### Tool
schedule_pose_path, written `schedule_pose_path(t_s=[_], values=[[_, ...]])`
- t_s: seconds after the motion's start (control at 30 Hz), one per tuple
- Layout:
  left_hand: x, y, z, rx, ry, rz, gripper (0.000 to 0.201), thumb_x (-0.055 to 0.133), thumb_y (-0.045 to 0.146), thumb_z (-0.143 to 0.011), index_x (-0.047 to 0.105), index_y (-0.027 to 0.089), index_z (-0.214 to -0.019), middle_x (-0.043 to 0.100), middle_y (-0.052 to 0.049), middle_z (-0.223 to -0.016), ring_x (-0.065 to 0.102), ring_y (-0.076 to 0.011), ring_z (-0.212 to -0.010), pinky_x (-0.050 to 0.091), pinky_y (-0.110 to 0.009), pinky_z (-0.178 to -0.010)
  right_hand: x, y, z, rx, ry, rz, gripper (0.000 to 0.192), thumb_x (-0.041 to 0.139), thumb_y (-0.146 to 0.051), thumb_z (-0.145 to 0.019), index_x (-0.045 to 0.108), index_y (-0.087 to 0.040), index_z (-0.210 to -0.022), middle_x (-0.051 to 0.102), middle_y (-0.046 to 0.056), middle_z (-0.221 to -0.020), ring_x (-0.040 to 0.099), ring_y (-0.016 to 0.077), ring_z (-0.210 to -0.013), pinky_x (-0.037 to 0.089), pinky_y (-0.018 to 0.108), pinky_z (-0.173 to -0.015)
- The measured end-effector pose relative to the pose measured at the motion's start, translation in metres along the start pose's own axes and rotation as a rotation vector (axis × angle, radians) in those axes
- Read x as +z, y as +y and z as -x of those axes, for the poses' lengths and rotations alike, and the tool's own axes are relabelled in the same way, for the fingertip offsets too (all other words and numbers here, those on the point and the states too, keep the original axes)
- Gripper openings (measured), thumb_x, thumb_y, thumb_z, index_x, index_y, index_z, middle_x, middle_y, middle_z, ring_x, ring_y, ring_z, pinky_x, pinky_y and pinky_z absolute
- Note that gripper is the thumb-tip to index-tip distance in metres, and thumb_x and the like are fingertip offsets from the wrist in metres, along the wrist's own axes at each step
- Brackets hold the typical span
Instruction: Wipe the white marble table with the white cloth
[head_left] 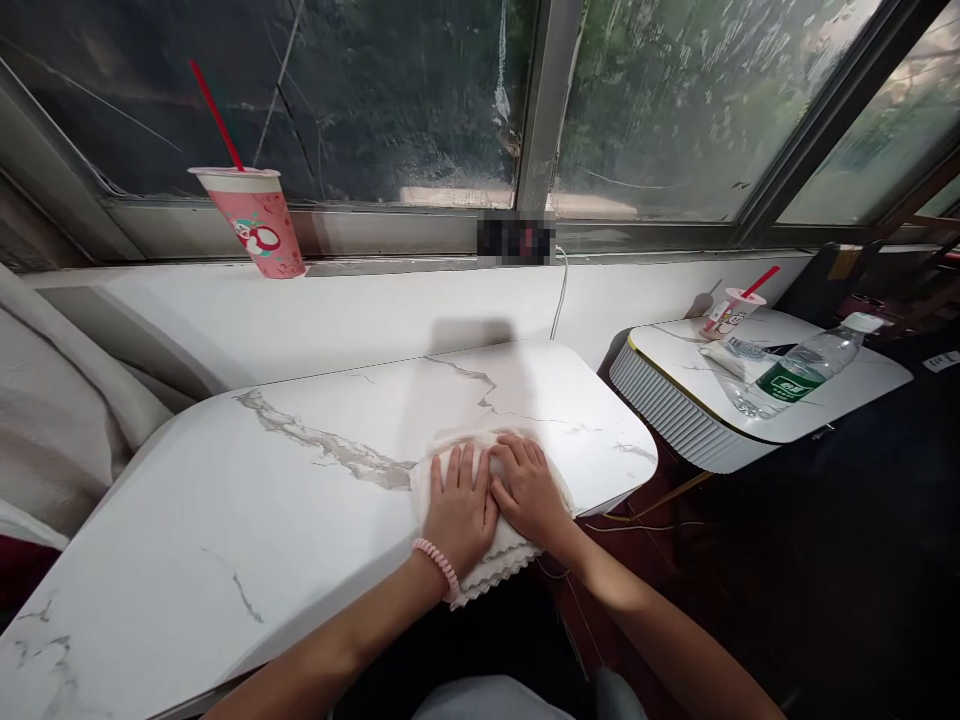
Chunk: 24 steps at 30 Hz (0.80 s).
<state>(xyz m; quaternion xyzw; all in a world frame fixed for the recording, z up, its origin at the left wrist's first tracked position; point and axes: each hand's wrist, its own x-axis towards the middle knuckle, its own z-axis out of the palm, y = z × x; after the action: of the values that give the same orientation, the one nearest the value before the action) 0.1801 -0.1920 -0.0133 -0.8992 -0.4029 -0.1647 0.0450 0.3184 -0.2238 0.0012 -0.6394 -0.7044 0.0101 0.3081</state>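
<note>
A white cloth (491, 565) with a scalloped edge lies on the white marble-patterned table (300, 470), near its front edge. Both my hands rest flat on it, side by side. My left hand (459, 507), with a pink coiled band on its wrist, presses the cloth's left part. Touching it on the right, my right hand (529, 490) covers the cloth's right part. The fingers of both hands are stretched out and point away from me.
A pink cup with a red straw (255, 215) stands on the window ledge at the back left. To the right, a small white side table (697, 420) carries a plastic water bottle (802, 370), another cup with a straw (729, 312) and a packet. Grey bedding (52, 410) lies at left.
</note>
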Motion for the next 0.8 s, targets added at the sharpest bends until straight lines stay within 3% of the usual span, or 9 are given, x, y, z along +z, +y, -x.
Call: schedule_pose_path(t_s=[0.47,0.8], values=[[0.004,-0.050,0.008,-0.035,0.073,0.004,0.051,0.038,0.027,-0.093,0.052,0.012,-0.140,0.051,-0.017,-0.145,0.043,-0.0350,-0.137,0.028,-0.058,-0.114,0.026,-0.031,-0.032,-0.022,-0.063,0.042,0.029,0.049,-0.020,-0.087,0.058,-0.016,-0.115,0.058,0.012,-0.127,0.046,0.0271,-0.123,0.029,0.047,-0.113],[0.010,-0.110,-0.059,-0.117,-0.036,0.047,0.050,0.035,0.027,-0.094,0.052,0.013,-0.139,0.050,-0.017,-0.146,0.042,-0.0333,-0.138,0.027,-0.058,-0.115,0.062,-0.022,-0.113,0.030,-0.047,0.063,0.023,0.047,-0.019,-0.088,0.059,-0.018,-0.108,0.062,0.010,-0.118,0.050,0.0254,-0.114,0.033,0.040,-0.106]])
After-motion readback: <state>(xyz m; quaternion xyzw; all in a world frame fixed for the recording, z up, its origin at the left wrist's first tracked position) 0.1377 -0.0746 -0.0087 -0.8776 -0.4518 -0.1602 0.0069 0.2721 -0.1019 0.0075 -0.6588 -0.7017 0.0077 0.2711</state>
